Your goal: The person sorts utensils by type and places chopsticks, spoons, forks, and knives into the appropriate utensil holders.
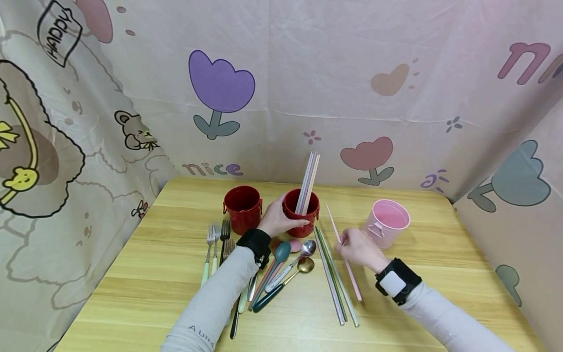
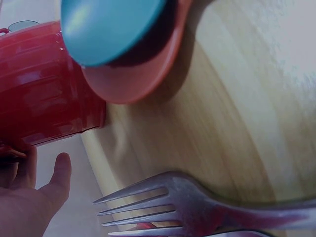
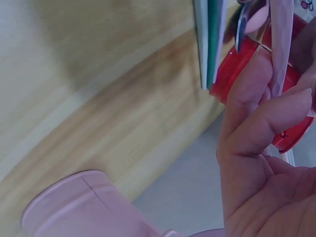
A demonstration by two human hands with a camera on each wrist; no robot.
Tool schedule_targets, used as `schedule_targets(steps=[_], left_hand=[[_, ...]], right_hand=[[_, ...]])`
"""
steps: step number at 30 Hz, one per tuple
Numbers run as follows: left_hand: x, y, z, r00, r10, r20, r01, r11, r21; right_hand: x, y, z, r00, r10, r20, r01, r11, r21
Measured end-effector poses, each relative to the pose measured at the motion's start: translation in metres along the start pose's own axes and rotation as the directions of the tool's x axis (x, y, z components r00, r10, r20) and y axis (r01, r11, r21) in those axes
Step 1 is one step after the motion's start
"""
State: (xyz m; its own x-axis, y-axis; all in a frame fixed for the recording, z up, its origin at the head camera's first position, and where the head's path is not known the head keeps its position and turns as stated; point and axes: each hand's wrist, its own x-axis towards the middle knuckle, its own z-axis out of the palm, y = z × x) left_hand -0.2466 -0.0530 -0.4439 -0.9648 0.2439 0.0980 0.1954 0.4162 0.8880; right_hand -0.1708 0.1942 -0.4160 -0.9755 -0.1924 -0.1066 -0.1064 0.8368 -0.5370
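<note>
My left hand [image 1: 281, 218] grips the side of a red bucket [image 1: 295, 230], its thumb across the front; several pale chopsticks [image 1: 308, 183] lean upright inside. In the left wrist view that red bucket [image 2: 39, 84] fills the left side, the fingers beside it. Between the thumb and fingers of my right hand [image 1: 358, 248] a pink chopstick [image 1: 353, 283] is pinched, slanting over the table. The right wrist view shows the pinched pink chopstick [image 3: 281, 44] close up. Just left of it, several chopsticks [image 1: 336, 278], purple, green and pale blue, lie side by side.
Another red bucket [image 1: 243, 210] stands at the left, and a pink bucket [image 1: 386, 222] stands beyond my right hand. Several spoons [image 1: 281, 252] lie below the middle bucket. Several forks [image 1: 211, 234] lie left of them, partly under my left arm. A printed curtain [image 1: 290, 98] hangs behind the table.
</note>
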Motion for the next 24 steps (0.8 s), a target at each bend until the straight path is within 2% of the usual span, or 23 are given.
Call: schedule_targets(steps=[9,14,18,24], left_hand=[[0.0,0.0,0.0,1.0,-0.004,0.007,0.004,1.0,-0.005],[0.002,-0.002,0.001,1.0,-0.005,0.002,0.005,1.0,-0.004],[0.002,-0.003,0.001,1.0,0.001,0.001,-0.001,1.0,-0.004],[0.002,-0.001,0.0,1.0,0.007,0.007,-0.006,1.0,-0.006]], right_hand=[[0.008,-0.008,-0.008,1.0,-0.017,-0.007,0.018,0.997,0.07],[0.014,-0.012,-0.014,0.998,-0.057,-0.033,0.06,0.991,0.118],[0.02,-0.019,-0.02,0.993,-0.089,-0.082,0.101,0.983,0.152],[0.029,-0.033,-0.03,0.971,-0.132,-0.202,0.178,0.957,0.231]])
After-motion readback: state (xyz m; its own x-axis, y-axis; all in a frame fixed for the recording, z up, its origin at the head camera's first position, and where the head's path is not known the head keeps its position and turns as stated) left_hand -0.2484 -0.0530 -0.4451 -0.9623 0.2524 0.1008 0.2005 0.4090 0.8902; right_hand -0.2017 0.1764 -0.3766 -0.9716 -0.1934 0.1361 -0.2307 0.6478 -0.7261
